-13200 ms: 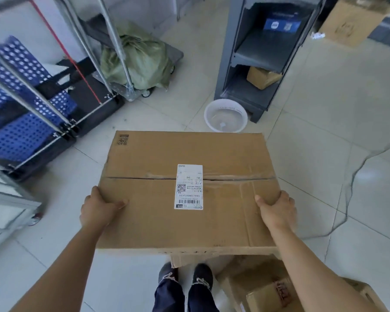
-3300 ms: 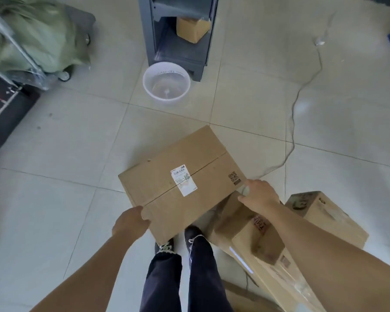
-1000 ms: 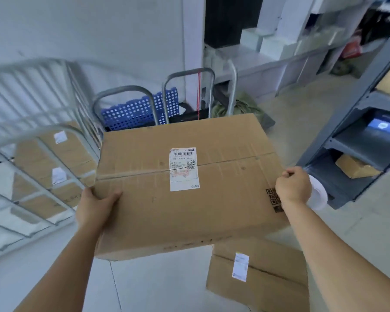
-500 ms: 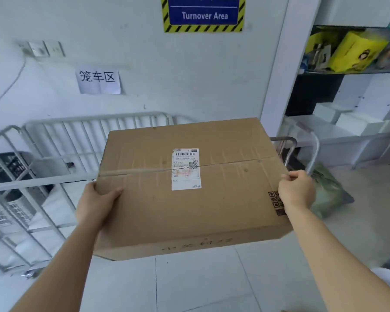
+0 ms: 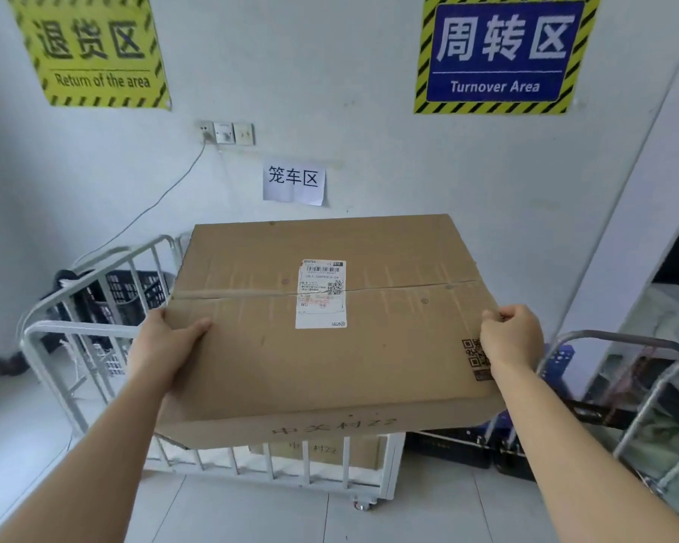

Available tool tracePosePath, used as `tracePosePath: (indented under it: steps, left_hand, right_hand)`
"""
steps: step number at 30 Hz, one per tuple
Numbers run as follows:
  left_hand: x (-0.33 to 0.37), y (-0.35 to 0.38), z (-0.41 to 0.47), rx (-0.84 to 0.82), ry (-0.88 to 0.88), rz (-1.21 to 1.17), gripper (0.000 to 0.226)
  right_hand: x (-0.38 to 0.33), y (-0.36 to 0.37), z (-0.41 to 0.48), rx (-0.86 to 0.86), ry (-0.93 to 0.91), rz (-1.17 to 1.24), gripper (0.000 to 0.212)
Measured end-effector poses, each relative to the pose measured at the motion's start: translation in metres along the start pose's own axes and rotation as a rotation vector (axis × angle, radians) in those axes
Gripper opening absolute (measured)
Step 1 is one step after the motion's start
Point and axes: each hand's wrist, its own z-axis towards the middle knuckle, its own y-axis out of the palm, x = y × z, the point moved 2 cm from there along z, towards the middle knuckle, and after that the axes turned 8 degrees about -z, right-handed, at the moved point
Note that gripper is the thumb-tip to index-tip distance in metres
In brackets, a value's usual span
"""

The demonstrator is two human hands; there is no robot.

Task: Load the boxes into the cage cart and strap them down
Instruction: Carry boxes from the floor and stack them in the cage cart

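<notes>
Cardboard box [image 5: 330, 331] at frame centre, held above white cage cart [image 5: 95, 339], left hand [image 5: 165, 342] gripping its left edge, thumb on top, right hand [image 5: 512, 339] curled round its right edge, second box [image 5: 322, 450] inside cart below.

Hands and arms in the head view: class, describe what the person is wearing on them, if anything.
Nothing is worn. The left hand and right hand are bare: no gloves, rings or watch show. The left forearm and right forearm are bare too, with no sleeve in view down to the picture's lower edge.
</notes>
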Motion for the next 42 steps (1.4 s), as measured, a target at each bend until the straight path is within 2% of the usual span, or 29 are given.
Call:
tracePosePath:
  steps: [8,14,22,27,32,38,42]
  left_hand:
    - [0.001,-0.018,0.071,0.126,-0.023,0.027,0.072]
    - [-0.018,-0.036,0.141,0.160,-0.038,0.014,0.076]
    - [-0.031,-0.067,0.269,0.163,-0.010,0.050,0.075]
    - [-0.039,-0.081,0.346,0.135,-0.007,0.079,0.073]
    - [-0.056,-0.079,0.419,0.125,-0.043,0.073,0.074]
    - [-0.080,-0.055,0.511,0.102,-0.072,0.074,0.076]
    - [-0.095,-0.037,0.571,0.110,-0.100,0.088,0.076]
  right_hand:
    - [-0.075,0.084,0.022,-0.085,-0.078,0.071,0.012]
    - [-0.128,0.153,0.021,-0.126,-0.125,0.078,0.011]
    - [-0.207,0.255,-0.001,-0.129,-0.061,0.121,0.013]
    - [-0.250,0.315,-0.017,-0.119,-0.021,0.133,0.032]
    - [-0.279,0.380,-0.014,-0.136,-0.018,0.105,0.017]
    - [-0.313,0.467,0.007,-0.150,-0.014,0.088,0.032]
    - [-0.333,0.534,0.027,-0.176,-0.013,0.068,0.033]
